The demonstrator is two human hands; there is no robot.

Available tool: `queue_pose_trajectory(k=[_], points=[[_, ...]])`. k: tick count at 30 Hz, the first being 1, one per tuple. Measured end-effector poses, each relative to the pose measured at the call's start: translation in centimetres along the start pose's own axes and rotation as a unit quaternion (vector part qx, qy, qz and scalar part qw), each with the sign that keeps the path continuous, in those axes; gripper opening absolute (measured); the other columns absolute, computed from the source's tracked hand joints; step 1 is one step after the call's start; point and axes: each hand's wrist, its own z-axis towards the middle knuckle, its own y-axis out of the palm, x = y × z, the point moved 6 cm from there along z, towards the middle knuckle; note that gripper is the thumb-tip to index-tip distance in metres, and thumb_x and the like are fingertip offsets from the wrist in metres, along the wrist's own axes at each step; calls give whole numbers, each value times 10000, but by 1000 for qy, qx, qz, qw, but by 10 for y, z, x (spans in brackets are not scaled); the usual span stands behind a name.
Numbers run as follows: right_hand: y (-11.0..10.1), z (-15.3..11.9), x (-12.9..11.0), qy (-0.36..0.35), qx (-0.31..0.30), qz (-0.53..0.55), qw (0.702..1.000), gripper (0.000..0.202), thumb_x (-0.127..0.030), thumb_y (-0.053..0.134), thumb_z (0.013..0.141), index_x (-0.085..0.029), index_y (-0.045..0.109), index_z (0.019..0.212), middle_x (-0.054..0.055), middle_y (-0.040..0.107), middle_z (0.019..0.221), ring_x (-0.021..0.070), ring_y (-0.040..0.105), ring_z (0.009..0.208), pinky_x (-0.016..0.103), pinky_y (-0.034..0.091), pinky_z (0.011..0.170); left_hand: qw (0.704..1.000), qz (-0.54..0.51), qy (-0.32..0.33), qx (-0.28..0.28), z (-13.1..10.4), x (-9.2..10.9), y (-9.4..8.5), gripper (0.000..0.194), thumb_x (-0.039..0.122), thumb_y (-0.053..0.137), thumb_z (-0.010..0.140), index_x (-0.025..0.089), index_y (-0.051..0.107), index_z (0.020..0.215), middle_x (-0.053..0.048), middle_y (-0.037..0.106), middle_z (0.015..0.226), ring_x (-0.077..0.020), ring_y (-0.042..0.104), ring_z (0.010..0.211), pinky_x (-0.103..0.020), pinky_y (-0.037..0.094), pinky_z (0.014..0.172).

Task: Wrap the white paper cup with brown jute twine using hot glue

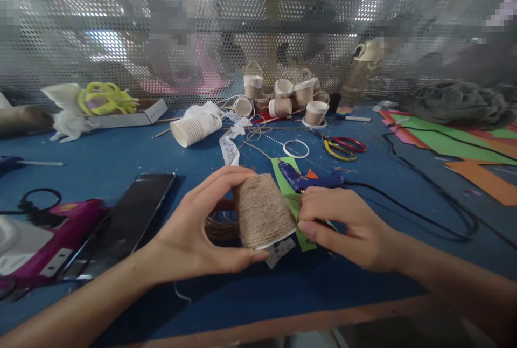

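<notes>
A paper cup wrapped in brown jute twine [265, 210] is tilted over the table, its white rim facing down toward me. My left hand [205, 224] grips it between thumb and fingers from the left side. At the cup's right edge, my right hand [347, 227] is closed in a pinch; a thin strand of twine seems to lead into it, mostly hidden by the fingers. Behind the cup lies a coil of twine [221, 228], partly covered. A blue hot glue gun [309, 180] rests on a green paper strip [286, 170] just beyond my right hand.
Scissors [343, 148], a white ring [295, 149], lace [230, 146] and stacked paper cups [189, 131] lie farther back. Several small twine baskets [315, 113] stand near the perforated screen. A phone [139, 213] and a magenta power strip [76, 235] sit left; the glue gun's cord [407, 210] runs right.
</notes>
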Motion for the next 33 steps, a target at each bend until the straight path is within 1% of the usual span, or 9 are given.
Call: queue_pose_trajectory(k=[3, 8, 12, 16, 19, 23, 29, 33], points=[[1, 0, 3, 14, -13, 7, 1000, 315, -232, 505, 1040, -200, 489, 728, -58, 502, 676, 86, 454, 642, 258, 381, 693, 1000, 4, 3, -1, 0, -1, 0, 713, 281, 917, 688, 264, 583, 1318, -92, 616, 1335, -265, 653, 1214, -291, 639, 922], [2, 1, 1, 24, -21, 33, 999, 324, -249, 495, 1049, -202, 509, 728, -59, 494, 675, 91, 447, 629, 267, 400, 710, 1000, -10, 10, 7, 1, 1, -1, 712, 280, 924, 681, 251, 596, 1313, -113, 624, 1335, -292, 672, 1197, -336, 645, 924], [1, 0, 0, 34, -22, 56, 998, 298, -252, 508, 1045, -203, 531, 752, -56, 517, 689, 88, 469, 634, 251, 401, 695, 1000, -13, 26, 11, 1, 5, -2, 712, 288, 934, 667, 273, 610, 1301, -103, 639, 1297, -295, 679, 1173, -344, 653, 899], [0, -2, 3, 56, -16, 72, 996, 306, -269, 528, 1037, -204, 530, 738, -56, 524, 671, 88, 466, 624, 243, 397, 661, 999, -11, 28, 18, 0, 4, -4, 734, 287, 935, 666, 292, 603, 1321, -100, 631, 1307, -304, 667, 1186, -355, 650, 897], [-2, -2, 6, 70, -10, 91, 993, 315, -267, 534, 1032, -201, 539, 724, -61, 534, 649, 81, 469, 605, 234, 395, 645, 999, -16, 36, 25, -1, 4, -5, 750, 275, 931, 668, 315, 591, 1334, -86, 620, 1307, -293, 656, 1188, -343, 645, 898], [-2, -1, 5, 68, -11, 98, 993, 313, -253, 536, 1026, -198, 530, 718, -64, 530, 655, 73, 475, 615, 222, 392, 651, 998, -30, 48, 25, -2, 5, -4, 762, 278, 931, 676, 339, 578, 1348, -78, 605, 1315, -291, 643, 1207, -342, 640, 908], [1, -1, 6, 69, -26, 107, 992, 321, -281, 533, 1038, -197, 524, 729, -60, 526, 679, 73, 475, 630, 216, 397, 657, 998, -27, 50, 24, -4, 4, -3, 763, 300, 927, 701, 336, 561, 1369, -82, 588, 1324, -276, 634, 1207, -343, 635, 928], [2, -2, 7, 63, -31, 107, 992, 327, -290, 520, 1046, -199, 517, 732, -59, 504, 682, 76, 464, 630, 218, 392, 652, 998, -21, 48, 28, -5, 3, -4, 761, 308, 934, 683, 324, 574, 1354, -96, 598, 1321, -300, 640, 1201, -370, 646, 911]])
